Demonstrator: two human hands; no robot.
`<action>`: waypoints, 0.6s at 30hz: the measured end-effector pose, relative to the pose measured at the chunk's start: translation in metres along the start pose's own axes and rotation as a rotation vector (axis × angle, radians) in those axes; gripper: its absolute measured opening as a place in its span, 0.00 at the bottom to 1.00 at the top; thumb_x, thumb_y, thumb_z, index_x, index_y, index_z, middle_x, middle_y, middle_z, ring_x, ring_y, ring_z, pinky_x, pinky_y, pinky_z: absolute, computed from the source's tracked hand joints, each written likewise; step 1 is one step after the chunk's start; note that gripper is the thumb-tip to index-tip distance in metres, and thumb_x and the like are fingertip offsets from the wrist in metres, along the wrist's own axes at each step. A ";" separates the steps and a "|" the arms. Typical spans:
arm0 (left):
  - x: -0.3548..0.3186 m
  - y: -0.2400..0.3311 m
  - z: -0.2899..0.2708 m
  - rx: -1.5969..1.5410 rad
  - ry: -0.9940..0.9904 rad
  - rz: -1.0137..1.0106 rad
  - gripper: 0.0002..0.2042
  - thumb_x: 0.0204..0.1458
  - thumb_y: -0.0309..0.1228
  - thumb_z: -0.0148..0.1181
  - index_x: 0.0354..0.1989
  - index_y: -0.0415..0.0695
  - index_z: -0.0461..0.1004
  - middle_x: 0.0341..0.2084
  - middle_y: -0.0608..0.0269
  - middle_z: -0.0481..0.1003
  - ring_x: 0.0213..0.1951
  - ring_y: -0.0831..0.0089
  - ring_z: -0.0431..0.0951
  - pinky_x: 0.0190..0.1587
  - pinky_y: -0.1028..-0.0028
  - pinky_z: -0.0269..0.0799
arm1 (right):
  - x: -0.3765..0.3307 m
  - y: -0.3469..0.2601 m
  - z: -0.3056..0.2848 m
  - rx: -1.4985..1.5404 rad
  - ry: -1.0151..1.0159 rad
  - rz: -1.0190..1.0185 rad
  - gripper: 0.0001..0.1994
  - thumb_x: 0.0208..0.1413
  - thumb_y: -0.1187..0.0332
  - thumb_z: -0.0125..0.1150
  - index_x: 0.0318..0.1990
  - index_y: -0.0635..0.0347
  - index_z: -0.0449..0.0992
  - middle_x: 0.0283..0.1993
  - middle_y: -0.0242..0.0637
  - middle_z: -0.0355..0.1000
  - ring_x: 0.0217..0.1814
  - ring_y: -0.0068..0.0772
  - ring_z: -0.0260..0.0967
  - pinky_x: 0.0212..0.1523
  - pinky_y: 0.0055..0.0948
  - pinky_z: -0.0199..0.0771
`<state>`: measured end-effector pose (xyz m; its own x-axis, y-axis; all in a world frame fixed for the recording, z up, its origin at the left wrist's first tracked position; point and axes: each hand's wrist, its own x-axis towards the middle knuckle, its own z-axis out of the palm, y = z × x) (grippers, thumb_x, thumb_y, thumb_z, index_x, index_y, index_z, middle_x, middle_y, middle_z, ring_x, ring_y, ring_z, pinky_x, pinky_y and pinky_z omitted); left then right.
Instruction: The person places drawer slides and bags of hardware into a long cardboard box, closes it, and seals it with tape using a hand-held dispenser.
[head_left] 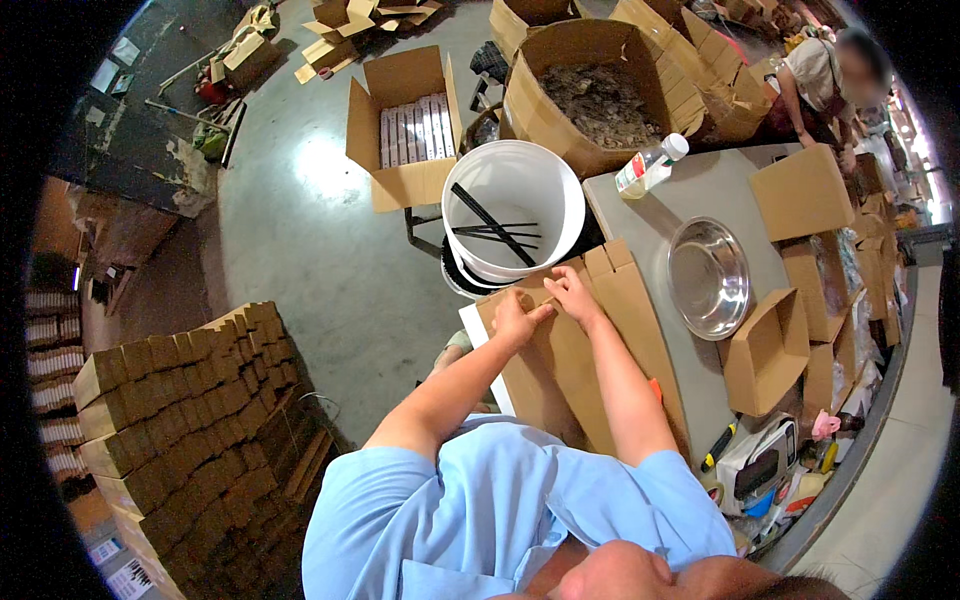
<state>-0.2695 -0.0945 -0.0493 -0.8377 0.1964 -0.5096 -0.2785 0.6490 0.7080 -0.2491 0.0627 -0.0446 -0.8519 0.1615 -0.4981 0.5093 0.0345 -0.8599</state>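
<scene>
A flat brown cardboard blank (620, 310) lies on the near end of a grey table (705, 190). My left hand (517, 318) presses down on its left part, fingers curled onto the board. My right hand (572, 293) pinches the cardboard's edge just beside the left hand, near the flaps at the far end. Both hands touch the cardboard and almost meet.
A white bucket (512, 210) with black strips stands beyond the hands. On the table are a steel bowl (708, 277), a plastic bottle (650, 165) and folded small boxes (765, 350). Stacked cardboard bundles (190, 420) stand at left. Another person (815, 80) sits far right.
</scene>
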 end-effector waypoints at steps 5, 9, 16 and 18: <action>-0.007 0.012 0.009 0.098 0.182 0.088 0.47 0.28 0.52 0.73 0.56 0.40 0.58 0.50 0.43 0.62 0.54 0.52 0.62 0.55 0.61 0.60 | -0.018 0.045 -0.019 0.035 0.211 -0.200 0.22 0.53 0.63 0.59 0.53 0.60 0.60 0.40 0.33 0.63 0.35 0.22 0.59 0.39 0.25 0.65; 0.010 0.010 -0.013 0.081 -0.058 -0.046 0.52 0.20 0.50 0.77 0.56 0.37 0.56 0.51 0.48 0.60 0.55 0.54 0.61 0.55 0.63 0.61 | -0.073 0.017 -0.022 -0.243 0.383 -0.198 0.23 0.53 0.62 0.57 0.55 0.58 0.62 0.48 0.42 0.65 0.43 0.33 0.66 0.46 0.30 0.67; 0.011 0.000 0.003 -0.159 -0.140 0.224 0.19 0.33 0.40 0.73 0.23 0.37 0.73 0.22 0.57 0.73 0.29 0.66 0.73 0.34 0.68 0.69 | -0.225 0.036 -0.072 -0.670 0.617 0.330 0.28 0.51 0.53 0.56 0.58 0.53 0.60 0.59 0.56 0.55 0.63 0.55 0.52 0.61 0.45 0.54; 0.009 0.008 0.000 -0.147 -0.188 0.267 0.14 0.37 0.36 0.71 0.21 0.38 0.73 0.17 0.59 0.73 0.20 0.74 0.70 0.25 0.72 0.67 | -0.252 0.050 -0.072 -0.681 0.683 0.384 0.30 0.49 0.56 0.59 0.60 0.50 0.57 0.60 0.58 0.54 0.63 0.56 0.52 0.61 0.45 0.54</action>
<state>-0.2795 -0.0877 -0.0487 -0.7927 0.4858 -0.3682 -0.1370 0.4467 0.8842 -0.0003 0.0950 0.0457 -0.4756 0.7966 -0.3731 0.8737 0.3786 -0.3054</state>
